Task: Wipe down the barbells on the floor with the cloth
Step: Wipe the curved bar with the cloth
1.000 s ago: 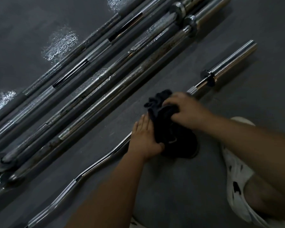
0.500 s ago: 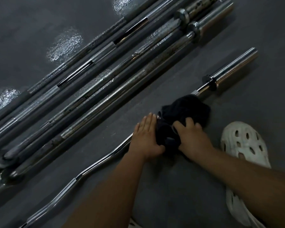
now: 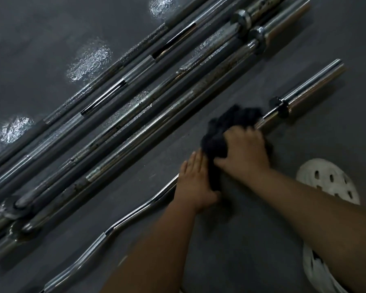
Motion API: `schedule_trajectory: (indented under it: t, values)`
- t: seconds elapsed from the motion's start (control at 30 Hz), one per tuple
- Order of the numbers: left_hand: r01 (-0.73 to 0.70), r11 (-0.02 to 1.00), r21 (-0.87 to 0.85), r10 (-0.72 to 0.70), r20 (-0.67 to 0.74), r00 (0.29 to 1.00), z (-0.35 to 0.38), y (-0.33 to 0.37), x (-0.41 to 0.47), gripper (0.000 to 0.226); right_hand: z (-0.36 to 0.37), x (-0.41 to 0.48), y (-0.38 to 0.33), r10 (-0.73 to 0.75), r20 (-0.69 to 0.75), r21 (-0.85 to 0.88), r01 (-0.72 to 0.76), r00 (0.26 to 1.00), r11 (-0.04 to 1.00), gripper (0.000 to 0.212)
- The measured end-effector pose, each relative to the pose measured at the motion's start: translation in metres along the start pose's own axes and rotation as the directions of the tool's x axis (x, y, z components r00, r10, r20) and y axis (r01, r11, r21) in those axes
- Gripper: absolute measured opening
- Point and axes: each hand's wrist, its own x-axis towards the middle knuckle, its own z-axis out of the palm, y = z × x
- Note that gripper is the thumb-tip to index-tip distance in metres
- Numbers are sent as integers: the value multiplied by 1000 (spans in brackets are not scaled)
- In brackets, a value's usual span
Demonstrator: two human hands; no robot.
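Right grip point(image 3: 244, 154) and left grip point(image 3: 195, 183) work side by side. Beyond them the straight barbells point(image 3: 135, 106) lie bundled on the floor point(image 3: 251, 240), likely awaiting their turn. Under them runs the curl bar point(image 3: 123, 220): left grip's straight fingers press it steady, while right grip clutches the black cloth point(image 3: 226, 127) around it to rub.

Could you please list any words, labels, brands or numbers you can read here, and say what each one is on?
No text can be read anywhere in this view.
The curl bar, straight barbells, black cloth and white shoe show no legible label, brand or number. The picture is dim and partly blurred, so I could not make out any fine stamping.
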Motion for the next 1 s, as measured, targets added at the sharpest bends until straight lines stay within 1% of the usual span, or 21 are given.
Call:
schedule_trajectory:
  t: [0.03, 0.07, 0.1, 0.17, 0.2, 0.23, 0.3, 0.33, 0.4, 0.47, 0.5, 0.57, 0.63, 0.67, 0.7, 0.73, 0.8, 0.87, 0.9, 0.93, 1.0]
  values:
    - [-7, 1000, -1, 7, -4, 1000, -1, -1, 1, 111, -1, -1, -4, -119, 53, 31, 118, 991, 993, 55]
    - [-13, 1000, 0, 13, 7, 1000, -3, -2, 1, 110, -9, 3, 0, -183, 83, 96, 175, 980, 980, 54]
    - [-12, 1000, 3, 12, 15, 1000, -3, -2, 2, 111, -17, 11, 9, -192, 98, 181, 172, 977, 968, 60]
    - [-5, 1000, 5, 5, -7, 1000, -1, -1, 0, 115, -32, 29, 37, -37, 42, 275, 24, 998, 961, 81]
    - [-2, 1000, -3, 2, -23, 1000, -1, 1, -1, 117, -35, 34, 51, 92, -14, 247, -86, 996, 965, 84]
    - [-1, 1000, -11, 1, -31, 1000, 0, 2, -1, 119, -32, 31, 58, 203, -51, 197, -189, 978, 962, 79]
    - [5, 1000, -9, -6, -15, 1000, 0, 3, -1, 119, -14, 14, 51, 263, -56, 187, -249, 963, 950, 65]
    - [6, 1000, -7, -6, -3, 1000, 0, 2, 0, 117, -2, 2, 41, 219, -17, 227, -209, 976, 951, 59]
    - [3, 1000, -8, -3, -12, 1000, -1, 0, 1, 108, 8, -16, 20, -17, 128, 267, -18, 992, 964, 50]
    - [-8, 1000, 21, 8, -14, 1000, -1, -1, 3, 98, -5, -13, 20, -214, 286, 331, 113, 934, 937, 50]
    - [-13, 1000, 26, 13, -18, 1000, -1, -1, 3, 101, -15, -3, 29, -223, 289, 336, 119, 931, 934, 53]
    - [4, 1000, 6, -4, -13, 1000, 1, -1, 3, 111, -33, 20, 55, -44, 210, 231, -6, 977, 973, 67]
    - [-4, 1000, -9, 3, -31, 1000, 3, -2, 1, 119, -50, 34, 72, 251, 163, -78, -241, 954, 967, 83]
    - [-11, 1000, -9, 11, -27, 1000, 3, -2, 0, 120, -54, 36, 71, 320, 155, -180, -292, 935, 939, 93]
    - [-13, 1000, -11, 13, -16, 1000, 2, -2, 0, 120, -53, 34, 66, 323, 162, -195, -290, 933, 937, 103]
    - [-11, 1000, -13, 10, -7, 1000, 1, -2, -1, 120, -47, 32, 59, 283, 180, -140, -260, 942, 955, 108]
    - [-8, 1000, -10, 8, -1, 1000, 0, -3, -1, 120, -32, 31, 53, 197, 86, 40, -201, 977, 979, 95]
    - [-13, 1000, -16, 13, 5, 1000, -1, -3, -1, 120, -20, 31, 47, 216, -97, 158, -200, 971, 967, 68]
    - [-14, 1000, -15, 15, 12, 1000, 0, -3, -1, 120, -17, 29, 40, 232, -137, 184, -206, 963, 961, 60]
    - [-13, 1000, -12, 13, 20, 1000, -1, -2, -1, 120, -16, 25, 31, 212, -121, 190, -187, 970, 964, 55]
    - [-9, 1000, -16, 10, 33, 999, -2, -3, -1, 119, -15, 15, 17, 64, -19, 212, -59, 998, 975, 50]
